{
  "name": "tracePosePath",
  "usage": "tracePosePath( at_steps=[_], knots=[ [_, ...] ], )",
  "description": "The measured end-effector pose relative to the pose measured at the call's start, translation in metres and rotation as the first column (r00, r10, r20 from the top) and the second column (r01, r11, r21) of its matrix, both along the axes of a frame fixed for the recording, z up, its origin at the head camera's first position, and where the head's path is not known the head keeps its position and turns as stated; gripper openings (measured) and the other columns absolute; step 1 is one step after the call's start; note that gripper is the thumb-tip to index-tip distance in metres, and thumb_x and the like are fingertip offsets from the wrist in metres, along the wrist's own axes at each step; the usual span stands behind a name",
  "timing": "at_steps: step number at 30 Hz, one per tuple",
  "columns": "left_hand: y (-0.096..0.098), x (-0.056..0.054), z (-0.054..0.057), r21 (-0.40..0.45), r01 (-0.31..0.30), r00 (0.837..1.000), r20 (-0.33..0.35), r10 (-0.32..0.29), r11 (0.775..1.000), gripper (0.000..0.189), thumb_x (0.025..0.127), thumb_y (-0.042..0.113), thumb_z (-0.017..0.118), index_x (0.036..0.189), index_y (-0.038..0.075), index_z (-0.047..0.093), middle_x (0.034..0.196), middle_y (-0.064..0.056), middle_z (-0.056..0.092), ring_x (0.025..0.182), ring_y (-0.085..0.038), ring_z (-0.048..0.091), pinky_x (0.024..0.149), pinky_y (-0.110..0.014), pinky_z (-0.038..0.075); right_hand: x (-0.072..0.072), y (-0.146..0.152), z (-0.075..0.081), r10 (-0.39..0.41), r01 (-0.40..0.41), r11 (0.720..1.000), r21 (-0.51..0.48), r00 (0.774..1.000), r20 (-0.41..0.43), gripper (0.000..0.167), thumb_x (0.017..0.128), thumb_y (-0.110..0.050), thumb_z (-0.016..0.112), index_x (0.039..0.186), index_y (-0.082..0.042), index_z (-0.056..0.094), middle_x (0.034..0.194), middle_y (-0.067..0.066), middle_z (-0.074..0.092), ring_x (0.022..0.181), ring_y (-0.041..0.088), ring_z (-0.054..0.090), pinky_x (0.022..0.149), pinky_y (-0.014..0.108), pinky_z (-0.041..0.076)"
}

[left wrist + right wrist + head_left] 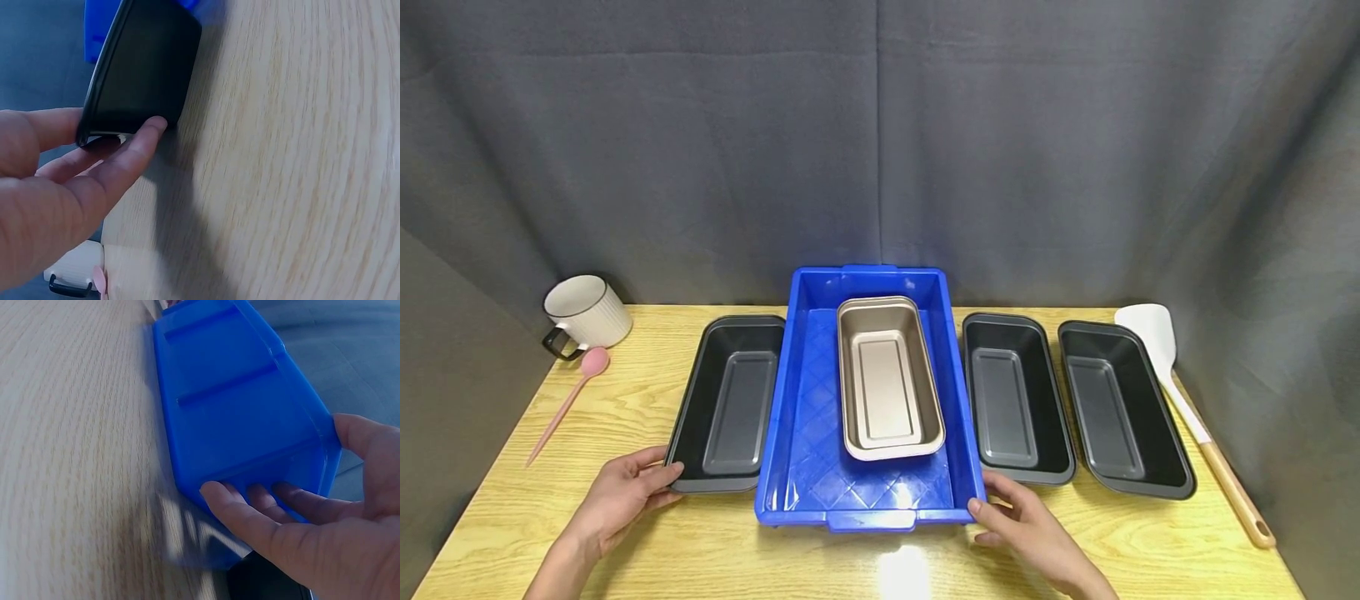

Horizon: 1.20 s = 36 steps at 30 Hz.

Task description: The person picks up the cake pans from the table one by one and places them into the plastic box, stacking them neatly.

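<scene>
**Light wood-grain table, things spread across its width**

Pale yellowish top, visible grain, glare patch at front middle. Blue tray at center, long side running front to back. Left dark pan just beside tray's left wall. Can't tell if tray and that pan sit fully flat on the wood. Middle dark pan just right of tray; right dark pan next along, small gap between. Both upright. Back left: white mug, black handle. Pink spoon by it, bowl toward mug, handle front-left; contact unclear. Right edge: white spatula, blade at back, wooden handle toward front.
</scene>
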<state>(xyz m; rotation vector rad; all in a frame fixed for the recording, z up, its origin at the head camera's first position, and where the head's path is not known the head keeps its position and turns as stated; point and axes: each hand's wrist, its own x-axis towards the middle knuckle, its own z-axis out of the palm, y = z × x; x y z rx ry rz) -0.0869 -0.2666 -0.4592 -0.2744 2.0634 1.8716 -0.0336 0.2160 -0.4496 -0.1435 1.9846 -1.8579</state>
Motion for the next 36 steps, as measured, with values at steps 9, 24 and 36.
tracePosePath(
  at_steps=[9,24,36],
  knots=[
    [-0.0004,0.0002,0.0003,0.073,-0.048,0.998,0.039,0.045,0.996,0.054,0.092,0.005,0.062,0.133,-0.021,0.037,0.099,-0.004,0.07,0.087,-0.014,0.068,0.078,-0.032,0.057,0.0001,0.0004,0.001,0.003,-0.003,1.0,0.009,1.0,0.004,0.052,0.1,-0.015,0.052,0.139,0.013,0.034,0.128,0.032,0.047,0.103,0.02,0.061,0.08,0.042,0.057],
    [-0.0009,0.002,-0.0009,0.165,-0.105,0.992,0.085,0.092,0.981,0.032,0.093,-0.001,0.058,0.124,-0.007,0.056,0.097,-0.001,0.07,0.087,-0.014,0.068,0.077,-0.031,0.057,-0.0003,-0.0001,0.0,0.004,-0.004,1.0,0.015,1.0,0.004,0.052,0.099,-0.016,0.053,0.139,0.012,0.035,0.128,0.034,0.046,0.103,0.02,0.062,0.08,0.042,0.057],
    [-0.0015,0.0048,0.0013,0.232,-0.185,0.981,0.092,0.168,0.955,0.022,0.093,0.002,0.059,0.098,0.023,0.066,0.094,0.001,0.071,0.085,-0.014,0.069,0.077,-0.03,0.057,-0.0009,-0.0003,0.0021,0.01,-0.01,1.0,0.008,1.0,0.013,0.052,0.099,-0.016,0.053,0.139,0.012,0.035,0.129,0.035,0.045,0.102,0.017,0.062,0.08,0.043,0.057]
  ],
)
